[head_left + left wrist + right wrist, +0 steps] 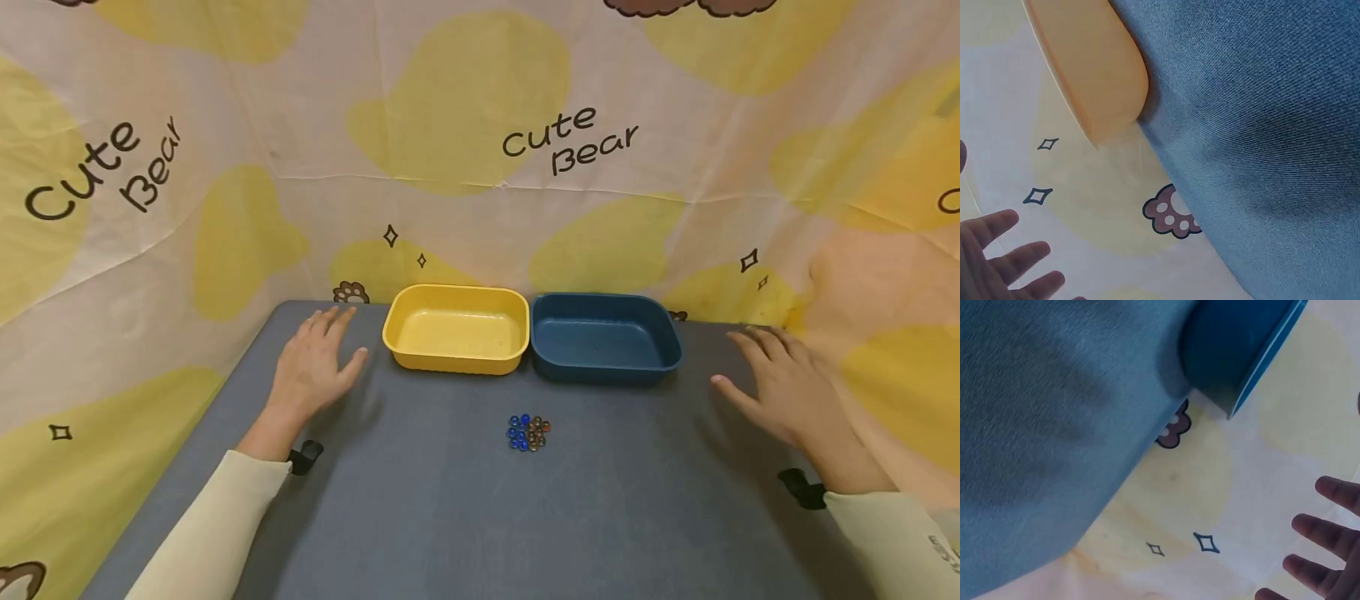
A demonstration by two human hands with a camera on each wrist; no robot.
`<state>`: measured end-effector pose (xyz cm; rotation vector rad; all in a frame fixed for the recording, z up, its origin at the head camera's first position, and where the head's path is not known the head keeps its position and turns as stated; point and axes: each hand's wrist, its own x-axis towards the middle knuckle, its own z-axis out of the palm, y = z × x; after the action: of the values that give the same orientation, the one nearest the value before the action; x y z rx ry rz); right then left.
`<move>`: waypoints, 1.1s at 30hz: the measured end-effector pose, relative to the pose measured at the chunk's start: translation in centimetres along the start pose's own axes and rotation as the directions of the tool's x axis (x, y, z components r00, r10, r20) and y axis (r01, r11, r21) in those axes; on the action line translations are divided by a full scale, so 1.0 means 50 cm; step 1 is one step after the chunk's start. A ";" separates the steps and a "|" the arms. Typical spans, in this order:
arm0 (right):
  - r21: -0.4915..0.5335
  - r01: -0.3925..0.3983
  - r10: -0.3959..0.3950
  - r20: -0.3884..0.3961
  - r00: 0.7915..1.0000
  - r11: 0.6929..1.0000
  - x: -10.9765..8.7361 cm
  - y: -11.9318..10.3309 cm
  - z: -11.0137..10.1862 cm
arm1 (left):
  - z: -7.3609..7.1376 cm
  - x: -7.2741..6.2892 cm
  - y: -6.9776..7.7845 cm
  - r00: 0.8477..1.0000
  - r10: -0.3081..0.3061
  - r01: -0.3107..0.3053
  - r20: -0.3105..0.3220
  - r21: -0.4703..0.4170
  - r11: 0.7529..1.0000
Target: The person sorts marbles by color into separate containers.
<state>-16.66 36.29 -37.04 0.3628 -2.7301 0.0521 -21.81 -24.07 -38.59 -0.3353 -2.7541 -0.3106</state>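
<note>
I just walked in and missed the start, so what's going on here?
A person has both hands out over a grey table, holding nothing. The left hand is out beside the yellow tray, and the right hand is off to the side of the blue tray. The trays stand side by side, and a cluster of blue and brownish marbles lies on the table in front of them, untouched.

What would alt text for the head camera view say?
A person's left hand and right hand, both empty, flank a yellow tray and a blue tray on a gray table. Blue and brownish marbles cluster in front.
</note>
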 end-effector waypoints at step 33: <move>0.329 0.123 -0.118 -0.035 0.992 0.936 0.109 -0.164 0.149 | 0.101 -0.059 0.225 0.985 -0.029 0.103 0.168 -0.453 0.886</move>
<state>-22.16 26.41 -41.97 0.6199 -2.6754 0.4828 -17.71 -12.70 -42.37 -0.3970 -2.8204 -1.0063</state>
